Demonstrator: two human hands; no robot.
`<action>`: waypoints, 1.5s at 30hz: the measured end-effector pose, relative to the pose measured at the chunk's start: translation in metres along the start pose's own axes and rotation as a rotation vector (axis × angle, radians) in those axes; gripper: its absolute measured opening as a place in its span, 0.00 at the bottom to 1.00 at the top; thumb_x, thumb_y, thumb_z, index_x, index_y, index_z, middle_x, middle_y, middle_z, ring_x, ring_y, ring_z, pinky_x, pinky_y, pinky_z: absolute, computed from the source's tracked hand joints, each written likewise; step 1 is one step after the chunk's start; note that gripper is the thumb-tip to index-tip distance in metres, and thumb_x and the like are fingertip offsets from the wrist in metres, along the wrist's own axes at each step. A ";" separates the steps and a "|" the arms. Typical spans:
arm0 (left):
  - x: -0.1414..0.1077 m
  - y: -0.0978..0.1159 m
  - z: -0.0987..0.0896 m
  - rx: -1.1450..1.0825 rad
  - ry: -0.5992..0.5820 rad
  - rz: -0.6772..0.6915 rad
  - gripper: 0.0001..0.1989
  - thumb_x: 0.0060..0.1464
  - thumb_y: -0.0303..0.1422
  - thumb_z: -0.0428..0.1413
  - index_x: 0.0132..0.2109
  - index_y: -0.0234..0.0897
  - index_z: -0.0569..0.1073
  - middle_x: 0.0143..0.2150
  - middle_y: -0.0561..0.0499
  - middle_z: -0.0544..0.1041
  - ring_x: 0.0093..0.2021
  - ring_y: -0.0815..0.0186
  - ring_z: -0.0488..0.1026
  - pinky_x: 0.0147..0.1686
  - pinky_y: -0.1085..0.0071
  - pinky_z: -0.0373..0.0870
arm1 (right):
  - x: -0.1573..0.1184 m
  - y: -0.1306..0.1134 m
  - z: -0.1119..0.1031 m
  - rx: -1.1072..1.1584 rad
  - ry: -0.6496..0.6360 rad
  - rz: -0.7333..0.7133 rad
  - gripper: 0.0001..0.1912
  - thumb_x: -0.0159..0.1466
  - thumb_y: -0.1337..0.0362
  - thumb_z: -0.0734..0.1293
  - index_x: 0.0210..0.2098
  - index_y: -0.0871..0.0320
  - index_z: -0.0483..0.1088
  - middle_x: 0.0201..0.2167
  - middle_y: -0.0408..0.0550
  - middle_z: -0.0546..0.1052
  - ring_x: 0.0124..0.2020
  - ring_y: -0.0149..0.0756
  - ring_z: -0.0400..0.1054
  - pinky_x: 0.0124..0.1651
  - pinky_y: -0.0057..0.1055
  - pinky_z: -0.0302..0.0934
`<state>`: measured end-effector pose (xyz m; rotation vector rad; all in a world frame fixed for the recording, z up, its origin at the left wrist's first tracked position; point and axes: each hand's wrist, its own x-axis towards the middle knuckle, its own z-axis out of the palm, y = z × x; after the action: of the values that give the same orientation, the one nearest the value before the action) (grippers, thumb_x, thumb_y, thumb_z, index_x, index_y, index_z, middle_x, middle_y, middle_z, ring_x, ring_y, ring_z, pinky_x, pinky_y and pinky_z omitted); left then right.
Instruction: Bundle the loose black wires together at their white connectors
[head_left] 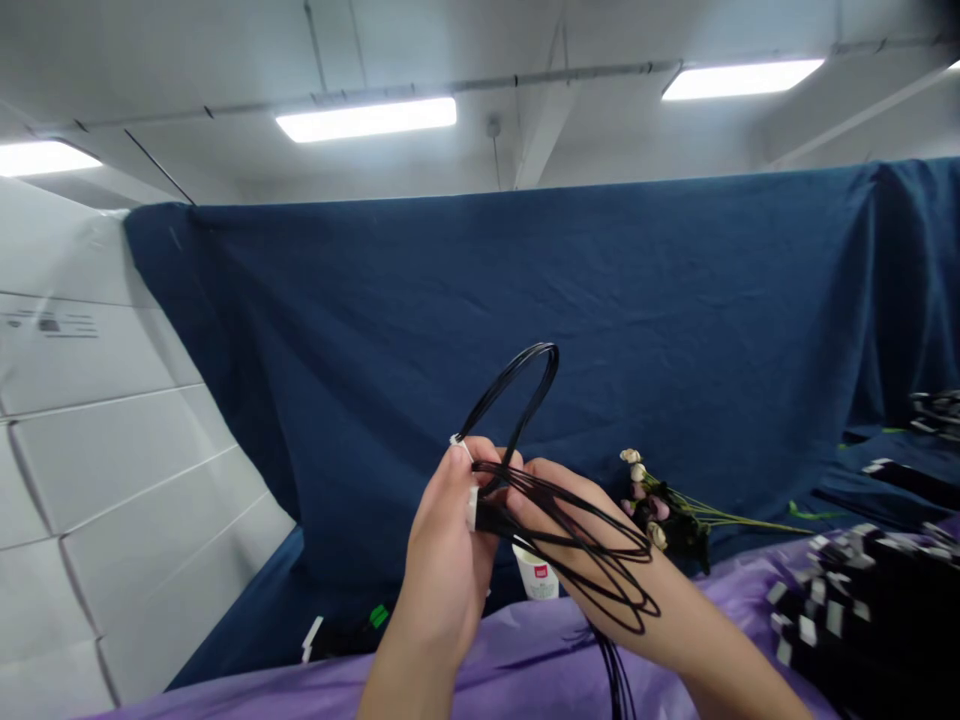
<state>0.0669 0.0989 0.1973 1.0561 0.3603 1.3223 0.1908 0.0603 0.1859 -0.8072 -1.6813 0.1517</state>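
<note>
Far left, I see white boxes (135, 440) with small print too blurred to read. Right of them, a black strip with white ends (337, 638) lies near the purple sheet (300, 695). At centre, my left hand (442, 570) is closed, thumb and fingers pinching a white connector (456, 442), probably to keep that end steady. The black cable bundle (495, 519) is raised between both hands, its loops draping over the right forearm; my right hand (559, 473) grips the wires, likely controlling the loop. Behind, a paper cup (538, 580) carries a red label, lettering illegible. Further right lie artificial flowers (658, 508), then heaped black cables (892, 630) with white ends.
</note>
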 end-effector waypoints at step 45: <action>0.005 0.018 -0.011 0.217 -0.002 -0.084 0.15 0.57 0.43 0.55 0.34 0.34 0.72 0.28 0.51 0.71 0.19 0.74 0.64 0.25 0.75 0.58 | 0.021 0.029 -0.039 0.785 0.635 0.134 0.12 0.65 0.47 0.64 0.38 0.46 0.73 0.24 0.40 0.64 0.22 0.26 0.61 0.26 0.24 0.66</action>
<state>0.0493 0.1062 0.2070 1.2098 0.5503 1.2264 0.2371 0.0819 0.1992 -0.3065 -0.8474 0.5479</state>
